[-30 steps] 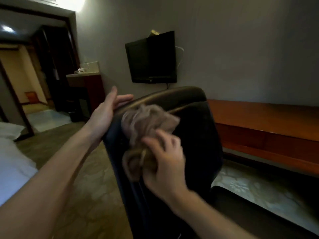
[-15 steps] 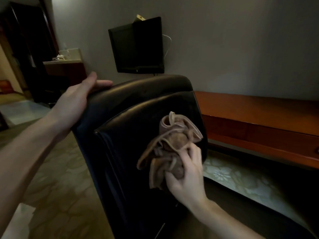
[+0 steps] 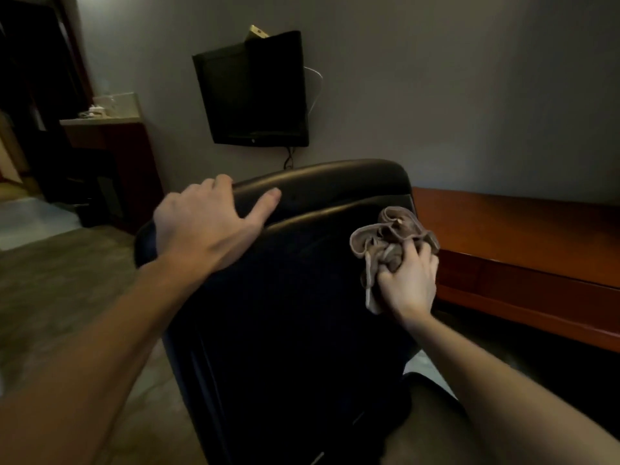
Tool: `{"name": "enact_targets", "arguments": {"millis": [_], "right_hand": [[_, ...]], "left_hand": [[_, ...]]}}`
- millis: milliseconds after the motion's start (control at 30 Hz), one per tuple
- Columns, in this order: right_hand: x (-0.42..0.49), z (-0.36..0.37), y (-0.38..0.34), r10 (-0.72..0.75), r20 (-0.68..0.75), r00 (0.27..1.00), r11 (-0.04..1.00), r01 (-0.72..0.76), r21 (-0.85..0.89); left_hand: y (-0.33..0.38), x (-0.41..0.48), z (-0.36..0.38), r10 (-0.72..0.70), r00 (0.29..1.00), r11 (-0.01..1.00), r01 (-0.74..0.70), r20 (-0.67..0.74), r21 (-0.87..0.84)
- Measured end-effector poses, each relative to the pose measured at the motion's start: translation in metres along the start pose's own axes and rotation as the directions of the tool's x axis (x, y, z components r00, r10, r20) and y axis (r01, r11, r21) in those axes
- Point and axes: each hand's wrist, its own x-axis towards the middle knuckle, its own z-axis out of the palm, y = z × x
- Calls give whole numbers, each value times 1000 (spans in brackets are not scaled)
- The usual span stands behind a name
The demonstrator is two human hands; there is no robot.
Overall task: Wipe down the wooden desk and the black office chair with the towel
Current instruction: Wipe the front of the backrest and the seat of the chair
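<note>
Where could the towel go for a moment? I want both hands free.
The wooden desk top is bare along the wall, right of the black office chair. The chair's top edge is taken: left hand there, right hand gripping the towel against its right side.

I see a dark TV mounted on the grey wall, a cord hanging under it. A yellowish object pokes above its top edge. At far left, a dark cabinet carries small pale items, too blurred to identify, on its light top.
</note>
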Motion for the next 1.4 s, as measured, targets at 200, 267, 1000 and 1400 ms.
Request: {"name": "enact_targets", "arguments": {"millis": [200, 267, 1000, 1400], "right_hand": [[78, -18, 25, 128, -139, 982, 992, -125, 32], [95, -27, 20, 113, -149, 982, 993, -105, 59], [-31, -32, -66, -260, -133, 956, 902, 290, 318], [-173, 26, -73, -472, 134, 872, 866, 430, 255]], "left_hand": [[8, 24, 27, 34, 999, 993, -36, -22, -110], [7, 25, 31, 31, 999, 991, -34, -27, -127], [-8, 22, -4, -32, 957, 964, 106, 289, -245], [-17, 12, 5, -34, 984, 969, 77, 177, -237]]}}
